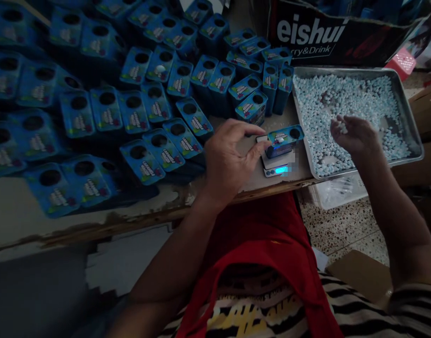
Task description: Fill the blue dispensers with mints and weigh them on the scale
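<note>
A small blue printed tin (285, 135) rests on a pocket scale (272, 164) with a lit blue display. My left hand (231, 157) is at the tin's left end, its thumb and forefinger curled against it. White bits show at the tin's top, too small to name. Over a metal tray (359, 169) of pale blue and white candy pellets (316, 105), my right hand (358, 136) is turned partly up. Its bent fingers hold several pellets. The digits on the scale cannot be read.
Many blue tins with round openings (133, 112) stand in rows to the left and behind the scale. A black printed carton (317, 35) is behind the tray. Below the worn wooden table edge (159, 213) is a clear plastic container (342, 192). A pink basket (402, 63) sits at the right.
</note>
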`<state>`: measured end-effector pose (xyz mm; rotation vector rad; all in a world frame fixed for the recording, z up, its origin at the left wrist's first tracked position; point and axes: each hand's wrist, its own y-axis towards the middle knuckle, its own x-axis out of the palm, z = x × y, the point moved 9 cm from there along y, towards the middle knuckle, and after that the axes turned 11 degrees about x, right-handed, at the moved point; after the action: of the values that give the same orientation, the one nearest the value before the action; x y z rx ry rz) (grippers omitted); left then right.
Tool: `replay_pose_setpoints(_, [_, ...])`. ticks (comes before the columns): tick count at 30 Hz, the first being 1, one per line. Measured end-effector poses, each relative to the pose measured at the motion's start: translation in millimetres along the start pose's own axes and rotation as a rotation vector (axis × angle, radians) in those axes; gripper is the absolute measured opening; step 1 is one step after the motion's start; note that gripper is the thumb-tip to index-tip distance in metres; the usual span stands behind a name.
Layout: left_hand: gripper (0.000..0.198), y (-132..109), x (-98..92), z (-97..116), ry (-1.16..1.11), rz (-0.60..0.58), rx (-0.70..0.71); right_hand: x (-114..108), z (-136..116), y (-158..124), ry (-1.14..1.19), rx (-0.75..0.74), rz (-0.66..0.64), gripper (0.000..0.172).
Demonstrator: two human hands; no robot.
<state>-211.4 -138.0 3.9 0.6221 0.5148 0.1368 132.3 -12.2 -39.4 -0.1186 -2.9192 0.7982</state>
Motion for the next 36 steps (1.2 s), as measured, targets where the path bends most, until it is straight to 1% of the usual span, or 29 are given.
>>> replay_pose_setpoints(1, [0.015, 9.3, 4.0, 5.6, 0.053, -0.040, 0.039, -4.1, 11.2, -1.7, 0.034, 0.046, -0.015, 0.025])
replay_pose_setpoints(3, [0.016, 23.6, 15.5, 9.7, 0.130, -0.131, 0.071, -1.8, 26.8, -11.0, 0.061, 0.127, -0.075, 0.023])
replay_pose_setpoints(6, [0.011, 32.3, 29.0, 3.2, 0.158, -0.234, 0.024, 9.7, 31.1, -27.7, 0.034, 0.167, -0.165, 0.024])
replay_pose_setpoints(10, [0.008, 33.7, 31.0, 1.5, 0.103, -0.247, -0.006, 14.5, 33.1, -34.2, 0.039, 0.206, -0.203, 0.025])
replay_pose_setpoints(12, [0.009, 38.7, 32.3, 6.2, 0.078, -0.239, -0.007, 15.4, 34.0, -32.7, 0.044, 0.199, -0.212, 0.026])
replay_pose_setpoints(14, [0.009, 48.7, 38.0, 13.9, 0.081, -0.246, 0.003, 19.4, 32.9, -32.2, 0.032, 0.186, -0.231, 0.026])
replay_pose_setpoints(17, [0.011, 65.6, 51.5, 25.2, 0.137, -0.292, 0.029, 32.4, 23.8, -39.3, -0.012, 0.153, -0.269, 0.025])
replay_pose_setpoints(19, [0.013, 71.3, 54.3, 27.8, 0.178, -0.300, 0.034, 45.4, 11.2, -50.3, -0.062, 0.091, -0.289, 0.022])
replay_pose_setpoints(21, [0.012, 69.4, 47.1, 25.6, 0.204, -0.266, 0.021, 63.4, -3.1, -64.7, -0.149, 0.006, -0.321, 0.016])
replay_pose_setpoints(23, [0.011, 60.2, 32.9, 19.8, 0.217, -0.222, -0.001, 87.0, -14.1, -78.8, -0.274, -0.076, -0.388, 0.014])
replay_pose_setpoints(25, [0.010, 46.8, 17.5, 12.9, 0.221, -0.195, -0.026, 110.7, -19.6, -87.8, -0.418, -0.138, -0.462, 0.017])
replay_pose_setpoints(27, [0.009, 33.5, 5.9, 6.8, 0.211, -0.198, -0.051, 128.7, -22.5, -89.9, -0.573, -0.196, -0.501, 0.020])
replay_pose_setpoints(29, [0.007, 23.2, -1.8, 1.6, 0.193, -0.209, -0.080, 139.7, -25.6, -86.8, -0.750, -0.268, -0.490, 0.019])
replay_pose_setpoints(32, [0.009, 14.7, -9.2, -3.9, 0.167, -0.207, -0.116, 149.3, -31.0, -82.6, -1.017, -0.399, -0.444, 0.014])
replay_pose_setpoints(34, [0.011, 12.2, -12.9, -6.6, 0.151, -0.201, -0.131, 152.6, -33.0, -82.2, -1.139, -0.454, -0.409, 0.018])
replay_pose_setpoints(36, [0.014, 10.4, -15.1, -9.6, 0.136, -0.204, -0.143, 154.3, -33.1, -84.0, -1.196, -0.463, -0.381, 0.021])
